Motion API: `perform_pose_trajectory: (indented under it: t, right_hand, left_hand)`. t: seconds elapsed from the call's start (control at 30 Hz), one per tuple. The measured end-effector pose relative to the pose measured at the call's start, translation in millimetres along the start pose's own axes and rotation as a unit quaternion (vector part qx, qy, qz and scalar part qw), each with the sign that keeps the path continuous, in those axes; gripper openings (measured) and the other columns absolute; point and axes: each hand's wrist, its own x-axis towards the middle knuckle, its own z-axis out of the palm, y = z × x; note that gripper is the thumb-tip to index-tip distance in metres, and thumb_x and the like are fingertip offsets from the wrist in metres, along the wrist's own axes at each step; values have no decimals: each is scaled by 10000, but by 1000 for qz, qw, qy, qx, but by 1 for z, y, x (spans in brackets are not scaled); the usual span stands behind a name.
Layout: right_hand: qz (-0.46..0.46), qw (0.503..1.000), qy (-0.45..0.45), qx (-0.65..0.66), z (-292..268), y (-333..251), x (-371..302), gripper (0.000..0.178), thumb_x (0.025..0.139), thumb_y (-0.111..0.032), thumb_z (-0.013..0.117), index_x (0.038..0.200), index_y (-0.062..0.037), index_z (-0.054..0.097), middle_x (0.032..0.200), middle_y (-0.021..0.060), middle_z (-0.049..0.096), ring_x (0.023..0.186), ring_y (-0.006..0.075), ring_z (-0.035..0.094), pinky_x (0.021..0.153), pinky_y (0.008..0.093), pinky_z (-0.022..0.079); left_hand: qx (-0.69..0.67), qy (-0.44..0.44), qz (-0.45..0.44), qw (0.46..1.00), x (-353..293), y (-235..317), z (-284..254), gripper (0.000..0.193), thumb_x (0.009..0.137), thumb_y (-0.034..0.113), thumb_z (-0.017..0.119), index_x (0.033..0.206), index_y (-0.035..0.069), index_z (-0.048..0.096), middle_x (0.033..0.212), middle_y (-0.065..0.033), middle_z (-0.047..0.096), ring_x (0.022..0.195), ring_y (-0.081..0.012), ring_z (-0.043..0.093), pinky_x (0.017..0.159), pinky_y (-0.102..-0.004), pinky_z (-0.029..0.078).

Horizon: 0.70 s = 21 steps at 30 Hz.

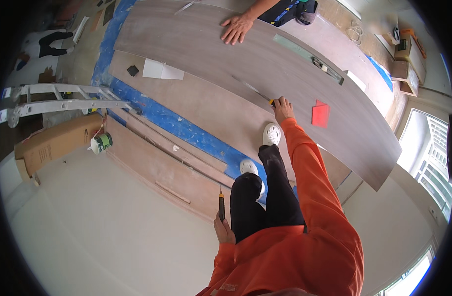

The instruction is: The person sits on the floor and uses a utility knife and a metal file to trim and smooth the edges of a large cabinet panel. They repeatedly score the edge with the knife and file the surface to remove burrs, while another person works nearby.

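Possibly the knife blade poses the nearest hazard: the left hand (225, 231) holds a black-and-yellow utility knife (221, 207) upright with its thin tip bare, just left of the dark trousers (246, 198), and a careless inward swing of that arm could nick the cloth or the leg. Beyond the right hand (283, 108), a long, thin metal strip (258, 92) with a yellow-and-black end slants away over the grey wood-grain panel (186, 43); a slip of the grip could score that face. A co-worker's hand (237, 29) rests spread on the panel farther ahead of the right fingers, so an unannounced push there might shift the board.

The right fingers are bent closely round the strip's yellow-and-black end, leaving little gap; whether it is a saw or a measuring tape I cannot tell. The left fingers wrap the knife's handle, curled snug.

Just right of the right fingers lies a red flat piece (320, 114) on the panel, and beyond them, to the right, runs a long rectangular cut-out (300, 52).
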Motion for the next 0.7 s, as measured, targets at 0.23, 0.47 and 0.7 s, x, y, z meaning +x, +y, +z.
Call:
perform_pose_trajectory:
  t: [0.23,0.47,0.7]
  right_hand:
    - [52,996,-26,-69,12,35,32,418,904,-255,661,1288,-135,548,1218,93,530,1177,277,508,993,455,408]
    - [186,977,97,-33,-12,-25,8,532,854,-190,673,1347,-117,487,1267,90,524,1211,276,503,1001,453,400]
    - [494,595,-59,631,-135,-205,-160,373,997,-357,584,1239,-75,557,1101,84,667,983,162,639,778,341,510]
  left_hand:
    - [65,-82,95,990,98,59,-23,448,1047,182,404,1435,-40,407,1107,-226,537,1032,-386,523,932,-464,425]
    - [93,-180,133,970,156,98,-56,481,1064,260,379,1437,-42,398,1173,-235,537,1089,-377,517,968,-460,405]
    - [37,-150,292,944,175,164,-68,427,1008,179,493,1359,-52,419,1100,-234,546,1019,-395,538,903,-468,442]
